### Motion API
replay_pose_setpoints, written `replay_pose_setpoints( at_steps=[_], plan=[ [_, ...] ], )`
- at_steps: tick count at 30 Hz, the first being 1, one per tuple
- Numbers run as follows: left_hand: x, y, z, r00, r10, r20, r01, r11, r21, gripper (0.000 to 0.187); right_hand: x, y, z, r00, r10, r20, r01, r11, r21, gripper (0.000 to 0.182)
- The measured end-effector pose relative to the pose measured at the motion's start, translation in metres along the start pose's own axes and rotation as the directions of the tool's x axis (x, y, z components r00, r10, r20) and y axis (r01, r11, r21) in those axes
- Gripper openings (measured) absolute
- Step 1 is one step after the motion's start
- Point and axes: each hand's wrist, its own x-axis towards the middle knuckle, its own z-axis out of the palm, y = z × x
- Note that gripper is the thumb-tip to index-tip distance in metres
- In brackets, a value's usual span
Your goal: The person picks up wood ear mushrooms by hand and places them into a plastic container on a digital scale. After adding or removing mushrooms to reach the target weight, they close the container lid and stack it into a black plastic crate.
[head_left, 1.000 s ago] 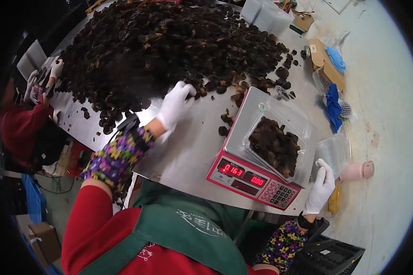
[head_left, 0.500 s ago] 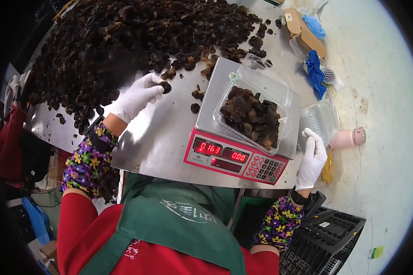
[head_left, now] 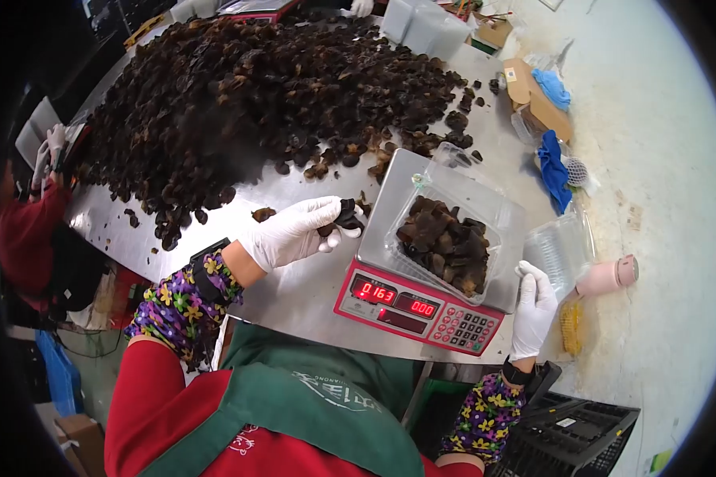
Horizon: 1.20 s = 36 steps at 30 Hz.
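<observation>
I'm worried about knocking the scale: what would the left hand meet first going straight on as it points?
Probably the edge of the scale's steel plate. If the left hand rides high enough to clear that, then the clear tray; its height is hard to judge.

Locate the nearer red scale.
In the head view, the scale sits right of centre on the metal table, between the left hand and the right hand, under a plastic tray.

Packing workshop, steel table, digital scale
</observation>
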Motion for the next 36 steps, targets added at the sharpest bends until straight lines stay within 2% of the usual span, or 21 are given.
replay_pose_setpoints(
  at_steps=[2,3,4,6,8,10,12,14,16,17,18,20,21,22,23,25,26,28,32,35,36],
  plan=[
    [0.011,-0.001,0.003,0.997,0.074,0.024,-0.076,0.989,0.13,0.033,0.003,-0.004,0.0,1.0,-0.001,-0.009,0.001,1.0,-0.026,0.02],
    [0.014,0.005,0.019,0.991,0.116,-0.069,-0.089,0.946,0.312,0.027,0.006,-0.006,0.001,1.0,-0.016,0.013,0.017,0.999,-0.043,0.02],
    [0.019,0.012,0.039,0.994,0.104,-0.04,-0.086,0.947,0.309,0.027,0.009,-0.006,0.002,0.999,-0.028,0.035,0.03,0.998,-0.064,0.02],
    [0.03,0.024,0.077,0.943,0.33,0.033,-0.252,0.646,0.72,0.021,0.016,-0.004,0.006,0.998,-0.048,0.032,0.048,0.998,-0.027,0.02],
    [0.049,0.025,0.097,0.903,0.404,0.148,-0.345,0.473,0.811,0.026,0.021,-0.003,0.012,0.999,-0.002,0.049,0.0,0.999,0.045,0.021],
    [0.066,0.017,0.106,0.862,0.401,0.31,-0.392,0.138,0.91,0.031,0.025,0.0,0.014,0.997,0.024,0.071,-0.03,0.996,0.079,0.023],
    [0.079,0.004,0.109,0.799,0.438,0.412,-0.466,0.018,0.885,0.035,0.027,0.0,0.017,0.996,0.045,0.071,-0.052,0.994,0.097,0.025],
    [0.073,0.005,0.113,0.772,0.52,0.365,-0.465,0.07,0.883,0.031,0.032,0.009,0.018,0.995,0.066,0.078,-0.075,0.99,0.116,0.028],
    [0.059,0.011,0.11,0.847,0.517,0.124,-0.326,0.32,0.89,0.026,0.039,0.028,0.02,0.982,0.144,0.122,-0.169,0.96,0.225,0.035],
    [0.057,0.004,0.098,0.841,0.541,0.001,-0.34,0.527,0.779,0.022,0.04,0.024,0.019,0.981,0.149,0.122,-0.173,0.959,0.225,0.035],
    [0.054,0.002,0.08,0.776,0.629,0.048,-0.387,0.414,0.824,0.019,0.043,0.016,0.019,0.955,0.245,0.164,-0.287,0.902,0.322,0.04],
    [0.036,0.0,0.059,0.829,0.547,-0.12,-0.282,0.593,0.754,0.02,0.053,0.016,0.021,0.918,0.332,0.215,-0.393,0.822,0.411,0.045],
    [0.029,-0.005,0.053,0.829,0.546,-0.12,-0.281,0.593,0.755,0.02,0.061,0.024,0.022,0.884,0.372,0.283,-0.467,0.712,0.524,0.049],
    [0.022,-0.011,0.046,0.886,0.43,-0.172,-0.189,0.674,0.714,0.022,0.069,0.031,0.024,0.846,0.397,0.356,-0.532,0.58,0.618,0.053],
    [0.017,-0.014,0.046,0.928,0.305,-0.215,-0.09,0.741,0.665,0.024,0.076,0.032,0.025,0.846,0.395,0.357,-0.531,0.578,0.619,0.053],
    [0.012,-0.015,0.056,0.95,0.219,-0.224,-0.036,0.787,0.616,0.027,0.091,0.034,0.028,0.762,0.416,0.497,-0.643,0.388,0.661,0.057],
    [0.013,-0.015,0.064,0.966,0.13,-0.224,0.019,0.827,0.562,0.029,0.097,0.037,0.028,0.764,0.414,0.495,-0.641,0.391,0.661,0.057],
    [0.017,-0.015,0.071,0.962,0.092,-0.256,0.052,0.862,0.505,0.031,0.105,0.041,0.025,0.707,0.372,0.601,-0.703,0.276,0.655,0.056],
    [0.024,-0.017,0.068,0.973,0.027,-0.23,0.086,0.88,0.467,0.031,0.092,0.018,0.015,0.776,0.308,0.551,-0.631,0.387,0.672,0.056],
    [0.022,-0.02,0.066,0.972,-0.004,-0.235,0.099,0.915,0.391,0.029,0.057,-0.015,0.005,0.896,0.241,0.372,-0.422,0.72,0.551,0.058],
    [0.022,-0.019,0.066,0.973,-0.03,-0.228,0.107,0.936,0.334,0.027,0.043,-0.025,0.002,0.896,0.246,0.37,-0.424,0.722,0.547,0.058]
  ],
)
